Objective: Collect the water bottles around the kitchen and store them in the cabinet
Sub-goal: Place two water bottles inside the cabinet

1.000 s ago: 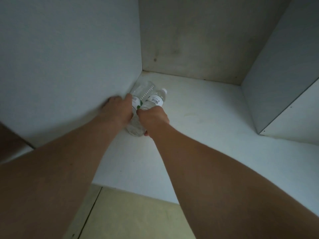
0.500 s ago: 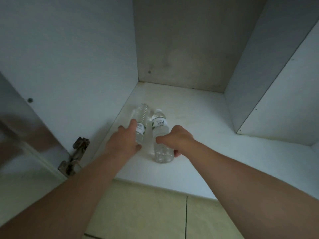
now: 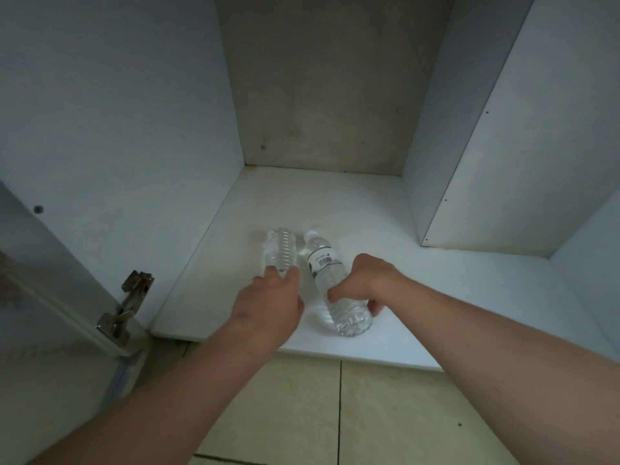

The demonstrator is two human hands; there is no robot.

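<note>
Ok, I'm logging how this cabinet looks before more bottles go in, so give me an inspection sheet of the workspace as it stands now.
Surface: white cabinet floor, faint marks, open at the front.
Job's things: left bottle and right bottle lie side by side on it, tops toward the back wall.
Clutter: nothing seen.
Grippers: left hand rests on the left bottle's near end; right hand grips the right bottle.
Cables: nothing seen.
Surroundings: door hinge at left, divider panel at right, tiled floor below.
</note>
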